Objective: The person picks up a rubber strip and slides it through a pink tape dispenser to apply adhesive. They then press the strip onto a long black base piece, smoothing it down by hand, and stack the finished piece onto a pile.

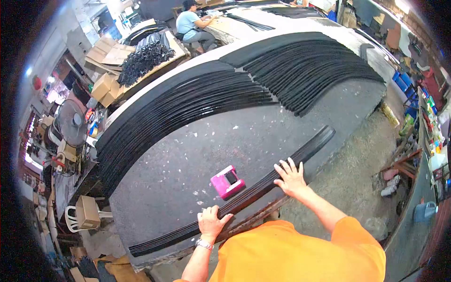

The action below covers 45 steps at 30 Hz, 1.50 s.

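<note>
A bundle of long black strips (249,191) lies along the near edge of the dark table (164,178). My left hand (212,223), with a metal watch on the wrist, rests on the bundle's left half, thumb spread from the fingers. Farther right, my right hand (290,178) lies on the strips' near side with its fingers spread. Just beyond the bundle, between the two hands, sits a pink box-like object (227,182) with a dark opening in its top.
Long rows of black strips (174,105) and another pile of them (310,66) cover the table's far side. A person (189,26) sits at a farther table. At left stand a fan (72,123) and a white chair with a cardboard box (88,211).
</note>
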### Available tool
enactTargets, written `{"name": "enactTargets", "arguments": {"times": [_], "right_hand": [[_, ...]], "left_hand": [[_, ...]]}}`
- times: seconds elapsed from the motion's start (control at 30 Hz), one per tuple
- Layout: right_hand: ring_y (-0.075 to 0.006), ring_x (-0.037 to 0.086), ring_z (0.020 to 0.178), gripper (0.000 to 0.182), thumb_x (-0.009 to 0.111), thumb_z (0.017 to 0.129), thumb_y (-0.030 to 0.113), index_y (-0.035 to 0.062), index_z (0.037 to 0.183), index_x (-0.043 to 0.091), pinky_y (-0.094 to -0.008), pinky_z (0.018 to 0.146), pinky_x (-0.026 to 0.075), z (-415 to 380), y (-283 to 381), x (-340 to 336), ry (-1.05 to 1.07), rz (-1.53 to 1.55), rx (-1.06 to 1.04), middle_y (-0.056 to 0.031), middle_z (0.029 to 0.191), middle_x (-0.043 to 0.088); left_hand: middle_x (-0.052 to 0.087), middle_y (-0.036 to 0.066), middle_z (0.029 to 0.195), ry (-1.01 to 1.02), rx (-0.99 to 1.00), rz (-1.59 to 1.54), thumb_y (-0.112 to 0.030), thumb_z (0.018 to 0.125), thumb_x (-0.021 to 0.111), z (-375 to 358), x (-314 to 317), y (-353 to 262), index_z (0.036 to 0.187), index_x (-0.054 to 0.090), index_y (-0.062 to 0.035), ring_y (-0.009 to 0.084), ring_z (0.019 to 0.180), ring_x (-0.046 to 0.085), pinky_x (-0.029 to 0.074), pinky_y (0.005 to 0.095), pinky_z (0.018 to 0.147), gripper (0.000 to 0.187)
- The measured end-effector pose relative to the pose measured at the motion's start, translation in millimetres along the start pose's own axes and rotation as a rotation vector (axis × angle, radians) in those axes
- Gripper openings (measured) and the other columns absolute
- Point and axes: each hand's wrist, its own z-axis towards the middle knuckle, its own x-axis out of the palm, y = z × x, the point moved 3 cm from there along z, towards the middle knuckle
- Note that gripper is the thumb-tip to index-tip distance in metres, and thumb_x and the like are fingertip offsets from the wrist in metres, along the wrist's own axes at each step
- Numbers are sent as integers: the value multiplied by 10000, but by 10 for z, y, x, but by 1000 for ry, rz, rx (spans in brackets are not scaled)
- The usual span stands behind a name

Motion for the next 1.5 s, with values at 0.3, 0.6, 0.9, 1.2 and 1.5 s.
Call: {"name": "enactTargets", "arguments": {"times": [0.3, 0.6, 0.9, 1.2, 1.5], "right_hand": [[-363, 249, 1509, 688, 569, 948, 553, 218, 1531, 426, -750, 1126, 197, -183, 945, 150, -35, -21, 38, -98, 1595, 379], [-394, 269, 1494, 690, 588, 949, 539, 199, 1528, 431, -776, 1094, 232, -214, 933, 135, -69, 46, 29, -126, 1600, 360], [-227, 599, 1220, 575, 736, 868, 338, 164, 1390, 571, -723, 1107, 266, 28, 427, -835, -23, 271, 9, -80, 1339, 646], [-284, 669, 943, 393, 646, 951, 437, 77, 1108, 658, -473, 840, 549, -532, 82, -4251, -915, 243, -729, -129, 1072, 694], [-272, 664, 926, 374, 645, 952, 413, 69, 1099, 661, -456, 824, 543, -806, 572, -4510, -1078, 407, -1169, -129, 1061, 695]], "left_hand": [[637, 78, 959, 28, 5, -28, -541, 699, 842, -479, -246, 780, 1083, 634, -86, 297, 921, 604, 432, 444, 810, 630], [516, 148, 1361, -85, 9, -65, -384, 843, 756, -557, -172, 878, 1335, 540, -96, 353, 1286, 473, 308, 547, 1079, 609], [624, 87, 1079, -655, -109, -594, 53, 909, 624, 370, -1693, 114, 1171, 642, 10, 168, 901, 583, 529, 329, 748, 266], [588, -13, 1028, -986, 910, -723, -349, 865, 672, 83, -3909, -787, 1114, 605, -57, 163, 902, 556, 403, 380, 847, 390], [605, -199, 1310, -768, 922, -422, -323, 1039, 552, 110, -4293, -1450, 1312, 593, -350, 64, 874, 560, 401, 322, 835, 277]]}}
